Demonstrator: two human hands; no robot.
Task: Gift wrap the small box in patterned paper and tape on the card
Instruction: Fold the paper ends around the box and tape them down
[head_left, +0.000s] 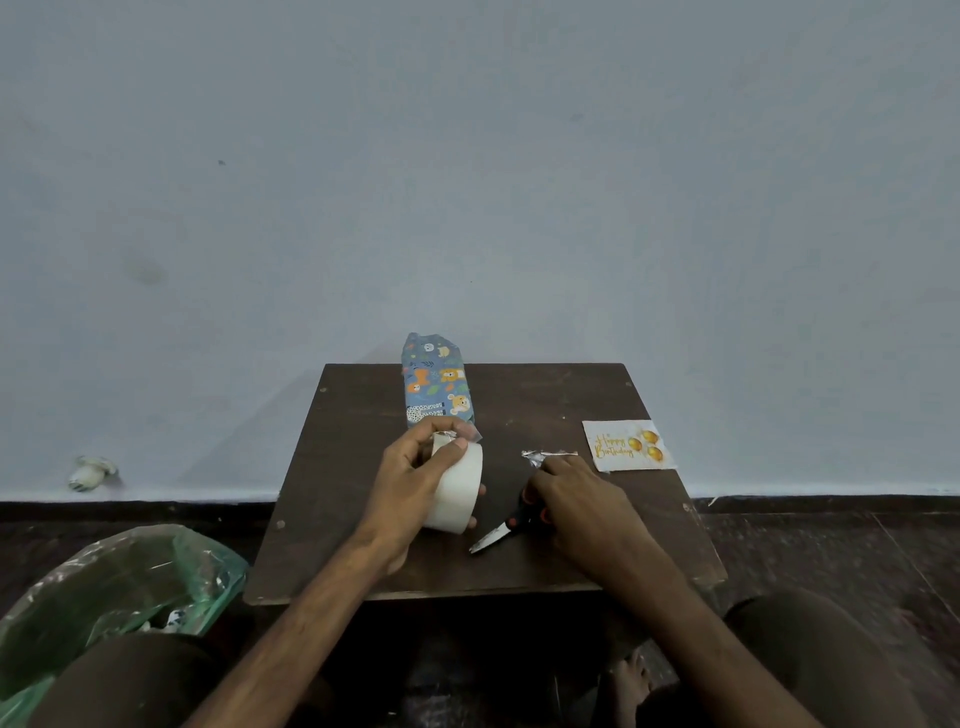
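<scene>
The box wrapped in blue animal-print paper (437, 382) lies lengthwise near the far edge of the small dark wooden table (353, 519). Just in front of it, my left hand (415, 480) grips a white roll of tape (460, 493), thumb and fingers pinching its loose end at the top. My right hand (576, 512) rests over the handles of the scissors (493, 538), whose blades point toward me and to the left. A shiny strip of tape (548, 455) lies by my right fingertips. The white "Happy Birthday" card (628, 446) lies flat at the table's right side.
A bin lined with a green plastic bag (119, 587) stands on the floor at the left. A crumpled scrap (92, 472) lies by the wall at the far left. The blue-grey wall (467, 182) rises just behind the table. My knees and a foot are below the table's near edge.
</scene>
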